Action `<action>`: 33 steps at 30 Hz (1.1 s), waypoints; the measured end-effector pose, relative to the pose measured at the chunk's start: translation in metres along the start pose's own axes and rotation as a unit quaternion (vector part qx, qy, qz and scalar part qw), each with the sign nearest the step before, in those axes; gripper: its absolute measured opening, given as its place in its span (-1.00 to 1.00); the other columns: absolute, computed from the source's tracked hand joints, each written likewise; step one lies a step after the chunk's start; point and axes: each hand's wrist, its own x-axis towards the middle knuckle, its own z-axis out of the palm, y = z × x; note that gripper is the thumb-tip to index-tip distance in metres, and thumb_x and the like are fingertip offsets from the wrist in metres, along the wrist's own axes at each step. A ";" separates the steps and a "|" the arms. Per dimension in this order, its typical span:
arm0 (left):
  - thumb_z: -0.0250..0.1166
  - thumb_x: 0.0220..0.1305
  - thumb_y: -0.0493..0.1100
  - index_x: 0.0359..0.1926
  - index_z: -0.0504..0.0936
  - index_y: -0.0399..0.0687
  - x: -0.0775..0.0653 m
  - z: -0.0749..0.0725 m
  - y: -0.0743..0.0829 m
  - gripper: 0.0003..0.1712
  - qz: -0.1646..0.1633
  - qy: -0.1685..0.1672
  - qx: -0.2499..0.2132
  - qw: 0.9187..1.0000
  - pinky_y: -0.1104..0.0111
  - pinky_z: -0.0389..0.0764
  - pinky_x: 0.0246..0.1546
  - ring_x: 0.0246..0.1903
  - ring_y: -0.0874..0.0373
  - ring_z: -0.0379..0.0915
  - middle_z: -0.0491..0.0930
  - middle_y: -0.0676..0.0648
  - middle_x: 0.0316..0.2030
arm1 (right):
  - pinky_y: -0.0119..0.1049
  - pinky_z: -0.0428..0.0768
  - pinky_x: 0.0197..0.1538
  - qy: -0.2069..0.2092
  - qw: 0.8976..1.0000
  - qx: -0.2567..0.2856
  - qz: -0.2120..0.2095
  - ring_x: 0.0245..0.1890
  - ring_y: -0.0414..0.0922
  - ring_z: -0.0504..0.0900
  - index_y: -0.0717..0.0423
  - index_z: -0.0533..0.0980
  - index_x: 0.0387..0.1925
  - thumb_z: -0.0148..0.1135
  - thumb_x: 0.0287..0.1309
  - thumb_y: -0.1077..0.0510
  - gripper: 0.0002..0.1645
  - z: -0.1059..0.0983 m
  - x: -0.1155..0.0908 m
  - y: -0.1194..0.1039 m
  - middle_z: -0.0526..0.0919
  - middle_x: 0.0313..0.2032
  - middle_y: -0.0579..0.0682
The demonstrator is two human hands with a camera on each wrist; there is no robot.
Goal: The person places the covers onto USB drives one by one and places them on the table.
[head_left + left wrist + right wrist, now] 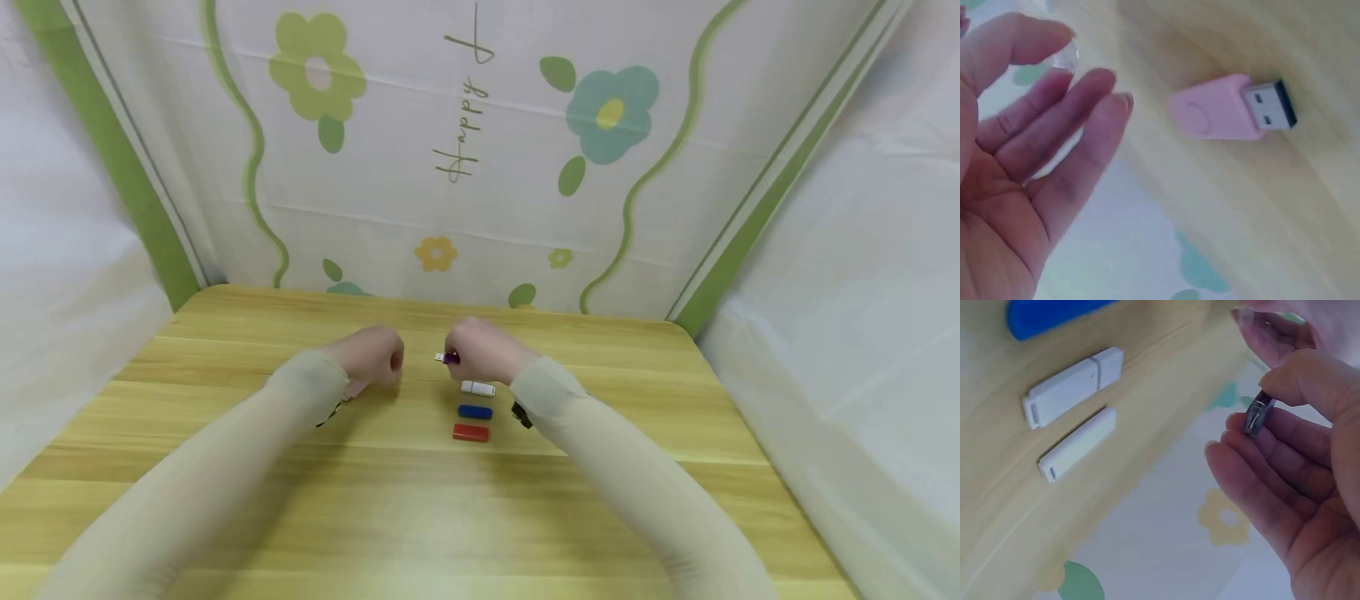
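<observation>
The left hand (372, 354) pinches a clear, cap-like piece (1066, 58) between its fingers, the right hand (483, 348) a purple USB stick (451, 359) — probably capping or uncapping, wanting steady alignment next.

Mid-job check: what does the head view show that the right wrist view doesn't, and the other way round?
Only the head view: the red stick and the pink USB stick, which lies by the left hand.
Only the right wrist view: a second, slimmer white stick beside the larger white stick.
Both: that larger white stick, the blue stick, both hands, the purple USB stick pinched in the right hand, the wooden table and patterned cloth.
</observation>
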 end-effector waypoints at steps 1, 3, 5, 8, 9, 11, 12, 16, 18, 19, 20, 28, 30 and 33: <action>0.30 0.12 -0.34 -0.48 0.65 -0.03 -0.006 -0.002 0.005 -0.86 0.009 -0.001 -0.003 1.000 0.32 0.56 -0.38 -0.50 0.18 0.48 0.59 0.08 -0.48 | -0.47 0.28 -0.56 0.009 1.000 0.002 -0.002 -0.68 -0.31 0.26 0.01 0.52 -0.66 0.25 0.08 0.29 -0.74 -0.001 -0.007 -0.001 0.44 -0.69 -0.19; 0.32 0.14 -0.32 -0.47 0.64 -0.01 -0.017 -0.006 0.015 -0.87 0.030 -0.004 -0.009 0.999 0.31 0.55 -0.35 -0.49 0.19 0.47 0.59 0.11 -0.47 | -0.49 0.35 -0.53 0.026 1.000 0.004 -0.004 -0.65 -0.32 0.32 0.01 0.59 -0.58 0.27 0.11 0.25 -0.81 0.000 -0.021 -0.004 0.51 -0.63 -0.19; 0.33 0.14 -0.31 -0.48 0.63 0.03 -0.027 -0.008 0.024 -0.86 0.051 -0.005 -0.015 0.999 0.32 0.54 -0.36 -0.50 0.23 0.44 0.58 0.14 -0.47 | -0.53 0.41 -0.48 0.045 0.999 0.001 -0.013 -0.60 -0.34 0.39 0.02 0.65 -0.49 0.30 0.13 0.22 -0.89 0.003 -0.035 -0.007 0.58 -0.55 -0.18; 0.35 0.11 -0.29 -0.49 0.60 0.07 -0.042 -0.008 0.038 -0.84 0.075 0.002 -0.014 0.997 0.34 0.52 -0.38 -0.49 0.26 0.41 0.55 0.19 -0.49 | -0.56 0.46 -0.43 0.067 0.997 0.000 -0.034 -0.53 -0.32 0.46 0.11 0.70 -0.34 0.35 0.13 0.22 -0.94 0.010 -0.055 -0.014 0.62 -0.45 -0.13; 0.35 0.10 -0.29 -0.48 0.60 0.06 -0.046 -0.007 0.043 -0.85 0.087 0.007 -0.010 0.996 0.35 0.52 -0.38 -0.48 0.27 0.41 0.54 0.20 -0.49 | -0.57 0.47 -0.42 0.076 0.996 -0.001 -0.044 -0.51 -0.32 0.48 0.13 0.70 -0.31 0.36 0.13 0.23 -0.92 0.012 -0.062 -0.017 0.62 -0.43 -0.11; 0.36 0.09 -0.30 -0.46 0.61 0.04 -0.054 -0.005 0.052 -0.87 0.108 0.015 -0.005 0.994 0.37 0.53 -0.39 -0.48 0.29 0.41 0.54 0.20 -0.49 | -0.59 0.47 -0.41 0.094 0.994 -0.001 -0.063 -0.50 -0.30 0.50 0.17 0.70 -0.28 0.38 0.11 0.24 -0.88 0.016 -0.075 -0.023 0.63 -0.41 -0.08; 0.36 0.08 -0.29 -0.45 0.62 0.03 -0.057 -0.003 0.057 -0.88 0.118 0.021 0.001 0.993 0.38 0.53 -0.39 -0.48 0.31 0.41 0.54 0.20 -0.49 | -0.60 0.45 -0.42 0.105 0.992 -0.003 -0.073 -0.50 -0.29 0.49 0.17 0.70 -0.29 0.39 0.10 0.24 -0.89 0.018 -0.081 -0.026 0.63 -0.41 -0.08; 0.37 0.08 -0.30 -0.43 0.62 0.00 -0.068 0.003 0.075 -0.88 0.151 0.043 0.023 0.987 0.43 0.51 -0.45 -0.53 0.35 0.37 0.54 0.17 -0.49 | -0.67 0.43 -0.40 0.155 0.982 0.008 -0.108 -0.50 -0.26 0.56 0.19 0.69 -0.32 0.41 0.07 0.27 -0.90 0.025 -0.101 -0.040 0.66 -0.40 -0.07; 0.39 0.07 -0.30 -0.43 0.61 0.00 -0.072 0.006 0.085 -0.87 0.157 0.059 0.036 0.985 0.44 0.48 -0.49 -0.55 0.35 0.34 0.54 0.17 -0.50 | -0.70 0.43 -0.36 0.177 0.976 0.014 -0.125 -0.48 -0.28 0.58 0.18 0.69 -0.31 0.41 0.07 0.28 -0.90 0.029 -0.108 -0.046 0.67 -0.39 -0.07; 0.40 0.07 -0.29 -0.43 0.61 0.02 -0.074 0.008 0.090 -0.86 0.155 0.067 0.042 0.985 0.42 0.45 -0.53 -0.56 0.36 0.33 0.53 0.19 -0.51 | -0.71 0.44 -0.34 0.189 0.973 0.019 -0.133 -0.47 -0.28 0.60 0.20 0.70 -0.29 0.41 0.07 0.28 -0.88 0.031 -0.111 -0.050 0.68 -0.38 -0.05; 0.42 0.06 -0.28 -0.43 0.60 0.05 -0.076 0.009 0.095 -0.85 0.151 0.073 0.048 0.985 0.39 0.42 -0.56 -0.58 0.37 0.31 0.51 0.21 -0.53 | -0.71 0.45 -0.32 0.199 0.970 0.021 -0.140 -0.46 -0.28 0.60 0.21 0.69 -0.29 0.42 0.07 0.29 -0.87 0.033 -0.114 -0.053 0.69 -0.38 -0.05; 0.49 0.02 -0.30 -0.38 0.61 -0.04 -0.082 0.015 0.126 -0.80 0.200 0.133 0.069 0.968 0.50 0.44 -0.51 -0.60 0.37 0.29 0.58 0.11 -0.52 | -0.63 0.53 -0.20 0.256 0.954 -0.019 -0.154 -0.39 -0.27 0.62 0.16 0.66 -0.38 0.50 0.00 0.26 -0.86 0.034 -0.129 -0.075 0.68 -0.38 -0.09; 0.48 0.01 -0.32 -0.38 0.61 -0.06 -0.083 0.016 0.130 -0.80 0.215 0.148 0.068 0.963 0.52 0.45 -0.50 -0.59 0.36 0.30 0.59 0.09 -0.51 | -0.60 0.54 -0.15 0.258 0.954 -0.026 -0.149 -0.34 -0.25 0.64 0.16 0.67 -0.36 0.50 0.01 0.26 -0.86 0.034 -0.132 -0.078 0.70 -0.34 -0.07; 0.49 -0.01 -0.33 -0.38 0.62 -0.07 -0.084 0.019 0.136 -0.79 0.225 0.162 0.068 0.958 0.52 0.46 -0.48 -0.58 0.36 0.34 0.61 0.09 -0.49 | -0.57 0.55 -0.11 0.259 0.955 -0.036 -0.140 -0.29 -0.23 0.65 0.18 0.67 -0.32 0.49 0.03 0.25 -0.84 0.032 -0.136 -0.080 0.70 -0.29 -0.06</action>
